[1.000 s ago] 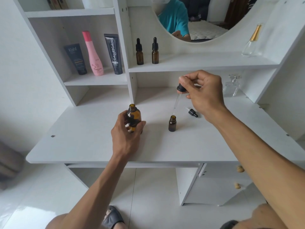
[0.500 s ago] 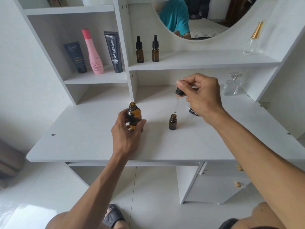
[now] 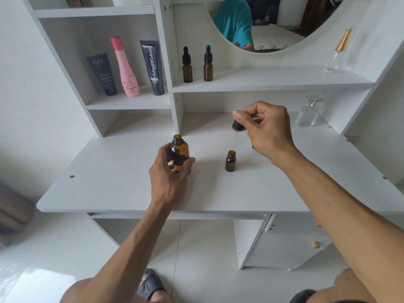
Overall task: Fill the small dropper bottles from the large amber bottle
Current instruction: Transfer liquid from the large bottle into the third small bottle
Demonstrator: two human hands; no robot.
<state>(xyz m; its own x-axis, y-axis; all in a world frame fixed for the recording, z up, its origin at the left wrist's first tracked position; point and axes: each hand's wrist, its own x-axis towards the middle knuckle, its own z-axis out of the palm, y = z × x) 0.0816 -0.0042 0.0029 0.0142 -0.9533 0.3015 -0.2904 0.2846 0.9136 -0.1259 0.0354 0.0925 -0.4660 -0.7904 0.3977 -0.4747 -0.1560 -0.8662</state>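
The large amber bottle (image 3: 179, 150) stands uncapped on the white desk (image 3: 109, 189). My left hand (image 3: 170, 173) grips its lower body. A small amber dropper bottle (image 3: 230, 161) stands open to its right. My right hand (image 3: 267, 130) pinches the black bulb of a dropper (image 3: 237, 125). Its glass tube points down, with the tip just above the small bottle's mouth. Two capped small dropper bottles (image 3: 187, 66) (image 3: 208, 65) stand on the shelf behind.
On the left shelf stand a dark tube (image 3: 102, 74), a pink bottle (image 3: 125, 68) and a black tube (image 3: 153, 68). A clear glass perfume bottle (image 3: 308, 113) sits at the desk's back right, another (image 3: 337, 51) on the upper shelf. A round mirror (image 3: 269, 20) hangs above.
My right hand has lowered the dropper toward the small bottle and shifted it slightly; the loose small cap beside my hand is now hidden. My left hand has kept its hold on the large bottle.
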